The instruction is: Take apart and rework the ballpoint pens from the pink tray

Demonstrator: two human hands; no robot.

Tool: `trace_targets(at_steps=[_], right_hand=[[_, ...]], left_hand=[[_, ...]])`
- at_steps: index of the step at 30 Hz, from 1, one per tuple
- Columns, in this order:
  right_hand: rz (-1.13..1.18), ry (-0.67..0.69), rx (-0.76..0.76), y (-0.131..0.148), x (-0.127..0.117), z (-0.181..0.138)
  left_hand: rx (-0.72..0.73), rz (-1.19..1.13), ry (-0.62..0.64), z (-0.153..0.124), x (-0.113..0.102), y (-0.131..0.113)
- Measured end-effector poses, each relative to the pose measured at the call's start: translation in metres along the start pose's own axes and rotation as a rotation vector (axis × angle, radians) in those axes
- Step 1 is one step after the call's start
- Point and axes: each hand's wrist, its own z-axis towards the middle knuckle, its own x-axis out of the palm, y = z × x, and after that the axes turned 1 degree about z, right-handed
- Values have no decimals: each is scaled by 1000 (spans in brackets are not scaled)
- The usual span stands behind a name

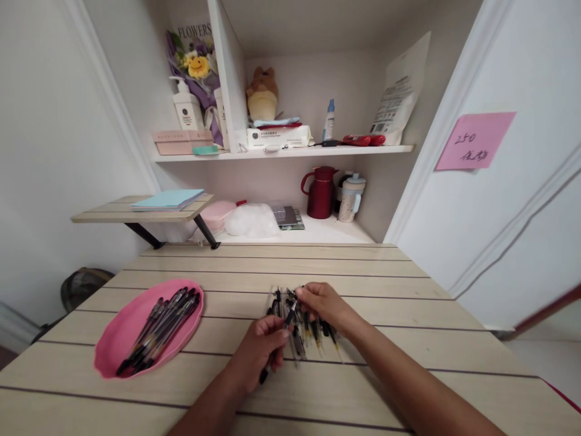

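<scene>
My left hand (261, 348) grips a black pen (278, 345) that points up and away from me over the wooden table (408, 339). My right hand (323, 303) rests its fingers on a loose pile of pens and pen parts (303, 333) at the table's middle; what the fingers pinch is hidden. To the left lies a pink oval tray (118, 339) with several black pens (161, 327) laid in it.
A small raised shelf (113, 212) with light blue paper stands at the back left. Behind the table a niche holds a red jug (321, 192), a cup (350, 197) and a white bag (252, 221). A pink note (474, 140) sticks to the right wall.
</scene>
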Motion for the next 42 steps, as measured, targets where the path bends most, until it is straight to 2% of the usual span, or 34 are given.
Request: trace_targets(at_steps=[2, 4, 6, 9, 11, 15, 18, 21, 23, 27, 31, 33, 36, 39, 42], right_hand=[[219, 91, 71, 3, 11, -4], [368, 61, 85, 4, 19, -7], [479, 30, 72, 6, 21, -9], [586, 106, 23, 10, 17, -10], [637, 148, 10, 11, 14, -10], [590, 100, 118, 9, 15, -9], [561, 62, 111, 8, 18, -10], [687, 143, 50, 10, 19, -12], [700, 172, 70, 10, 19, -12], [612, 94, 120, 9, 19, -11], [738, 201, 67, 10, 19, -12], [719, 222, 84, 10, 21, -13], [685, 185, 83, 9, 22, -12], [822, 114, -4, 9, 14, -7], [854, -87, -75, 7, 0, 2]], left_hand=[[7, -10, -28, 0, 1, -2], [6, -35, -28, -2, 2, -4], [-18, -88, 19, -4, 1, -6], [-75, -178, 131, -6, 1, -9], [-74, -200, 157, -7, 2, -10], [-15, -166, 98, -6, 5, -8], [-21, -143, 90, -5, 6, -8], [-4, -150, 98, -5, 5, -8], [13, -157, 98, -6, 5, -8], [27, -152, 111, -6, 4, -7], [29, -159, 117, -5, 3, -6], [33, -156, 118, -5, 3, -5], [9, -151, 124, -6, 3, -6], [-50, -153, 164, -8, 3, -7], [-57, -156, 167, -8, 3, -7]])
